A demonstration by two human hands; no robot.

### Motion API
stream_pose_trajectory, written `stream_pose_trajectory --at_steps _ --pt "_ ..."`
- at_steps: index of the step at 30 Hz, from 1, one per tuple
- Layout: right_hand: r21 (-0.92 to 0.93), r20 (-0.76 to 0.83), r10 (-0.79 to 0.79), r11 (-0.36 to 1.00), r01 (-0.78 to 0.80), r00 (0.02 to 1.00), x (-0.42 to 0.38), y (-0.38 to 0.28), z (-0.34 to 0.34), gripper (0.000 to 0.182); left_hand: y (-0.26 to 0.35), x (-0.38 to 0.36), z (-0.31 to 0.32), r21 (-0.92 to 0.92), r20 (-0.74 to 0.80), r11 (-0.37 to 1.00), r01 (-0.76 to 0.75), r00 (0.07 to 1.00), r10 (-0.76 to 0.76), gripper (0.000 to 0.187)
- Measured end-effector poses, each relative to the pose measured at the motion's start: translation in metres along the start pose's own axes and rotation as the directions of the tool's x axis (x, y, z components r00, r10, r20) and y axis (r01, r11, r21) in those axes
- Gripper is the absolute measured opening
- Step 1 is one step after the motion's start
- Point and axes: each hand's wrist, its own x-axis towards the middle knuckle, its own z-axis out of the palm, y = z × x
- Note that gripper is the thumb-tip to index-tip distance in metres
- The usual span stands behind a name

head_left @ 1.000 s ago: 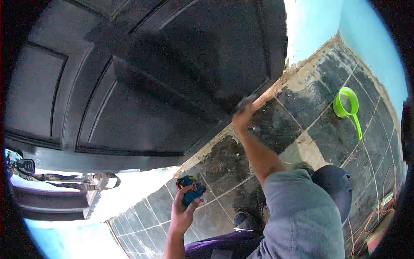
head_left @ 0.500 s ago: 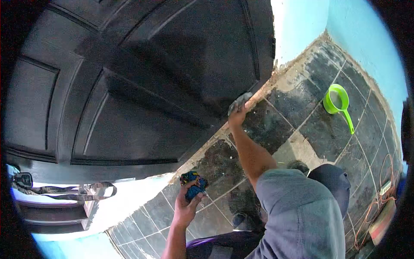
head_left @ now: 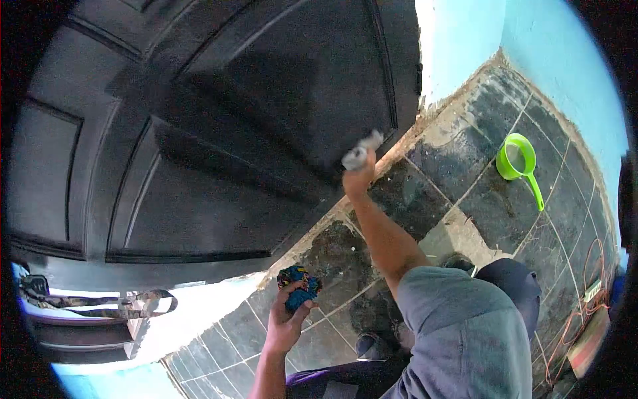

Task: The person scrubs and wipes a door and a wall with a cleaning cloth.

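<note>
My right hand (head_left: pixel 359 179) is closed round a greyish-white rag (head_left: pixel 356 157), which lies against the lower edge of a black panelled door (head_left: pixel 266 133). Part of the rag sticks out beyond my fingers, toward the door's corner. Lower down, my left hand (head_left: pixel 286 324) grips a bunched blue patterned cloth (head_left: pixel 302 292) with dark and yellow spots. It holds this cloth up over the tiles, apart from the door.
A lime-green dipper (head_left: pixel 516 157) stands on the dark tiled floor (head_left: pixel 492 206). At far right an orange cord (head_left: pixel 565 346) runs to a power strip (head_left: pixel 593 290). Light blue wall (head_left: pixel 558 66) borders the floor. A camouflage strap (head_left: pixel 100 302) hangs at left.
My right hand has moved with the rag slightly left along the door's lower edge, and more of the rag shows. My left hand keeps its hold on the patterned cloth.
</note>
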Motion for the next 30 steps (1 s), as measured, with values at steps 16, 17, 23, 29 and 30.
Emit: stream_pose_trajectory --at_steps 16,17,23,29,30 --pt "-0.227 -0.081 -0.641 0.757 0.612 0.763 0.178 -0.147 0.060 0.043 0.009 -0.003 0.010 0.018 0.013 1.000 0.014 1.000 -0.014 0.041" --pt "-0.238 -0.090 -0.561 0.815 0.529 0.823 0.158 -0.102 0.044 0.039 0.011 -0.004 0.013 0.050 0.000 0.999 0.017 1.000 -0.017 0.042" --pt "0.105 -0.122 0.211 0.974 -0.199 0.970 0.101 -0.024 0.009 0.045 0.032 -0.015 0.032 0.130 -0.003 0.990 -0.048 0.999 0.049 0.046" --pt "-0.008 -0.169 -0.504 0.860 0.510 0.847 0.225 -0.234 0.098 0.035 0.022 0.000 0.035 0.208 0.039 0.978 -0.027 0.999 0.019 0.042" --pt "0.005 -0.179 -0.493 0.865 0.502 0.851 0.231 -0.232 0.107 0.037 0.013 0.004 0.031 0.180 0.031 0.983 -0.030 0.999 0.025 0.042"
